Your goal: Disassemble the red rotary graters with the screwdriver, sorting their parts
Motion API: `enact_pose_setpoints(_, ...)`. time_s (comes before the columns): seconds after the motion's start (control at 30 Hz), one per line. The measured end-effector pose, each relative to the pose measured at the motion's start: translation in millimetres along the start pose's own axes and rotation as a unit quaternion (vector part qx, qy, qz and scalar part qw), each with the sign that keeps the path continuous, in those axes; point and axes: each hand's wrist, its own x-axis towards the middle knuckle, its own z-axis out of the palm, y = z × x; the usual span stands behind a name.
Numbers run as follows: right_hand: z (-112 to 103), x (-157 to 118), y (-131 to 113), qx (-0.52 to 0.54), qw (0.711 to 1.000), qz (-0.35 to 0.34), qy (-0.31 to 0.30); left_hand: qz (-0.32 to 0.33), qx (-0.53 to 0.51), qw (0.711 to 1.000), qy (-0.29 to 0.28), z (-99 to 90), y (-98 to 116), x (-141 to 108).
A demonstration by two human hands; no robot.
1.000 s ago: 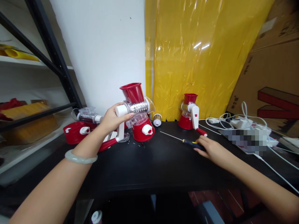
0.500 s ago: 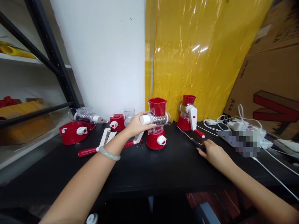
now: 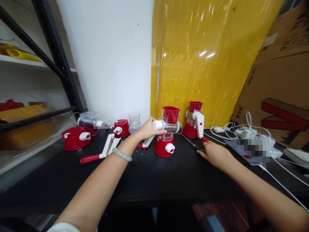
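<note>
My left hand is closed around the white drum end of a rotary grater, which has a red base, a clear body and a red hopper. Its upper part leans slightly right. Under my right hand lies the dark handle of a screwdriver; the thumb and fingers are around it, though the grip is partly hidden. Its thin shaft points up-left on the black table. The index finger is close to the red crank handle of a second rotary grater; whether they touch I cannot tell.
Left on the black table are red bases, a clear grater body, white cranks and a clear cup. White cables and a tablet lie right. A shelf frame and cardboard box flank the table.
My left hand has shifted the grater to the right and its top now leans more. My right hand has slid up-left toward the second grater's crank handle, and the screwdriver has shifted slightly left.
</note>
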Motion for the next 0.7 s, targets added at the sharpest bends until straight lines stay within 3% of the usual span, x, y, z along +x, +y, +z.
enact_pose_setpoints(0.17,-92,52,-19,0.095,0.977,-0.146,0.123,0.004,0.068,0.996,-0.065,-25.5,24,7)
enact_pose_setpoints(0.27,-128,92,-40,0.146,0.947,-0.252,0.136,0.02,0.11,0.989,-0.093,-38.5,43,15)
enact_pose_setpoints(0.43,-129,131,-61,0.176,0.925,-0.329,0.08,0.072,0.149,0.983,-0.082,-35.8,54,17)
enact_pose_setpoints(0.57,-121,135,-58,0.225,0.905,-0.353,0.073,0.089,0.133,0.982,-0.096,-31.0,44,18)
enact_pose_setpoints(0.7,-123,138,-61,0.348,0.857,-0.375,0.057,0.09,0.099,0.987,-0.085,-34.7,35,20)
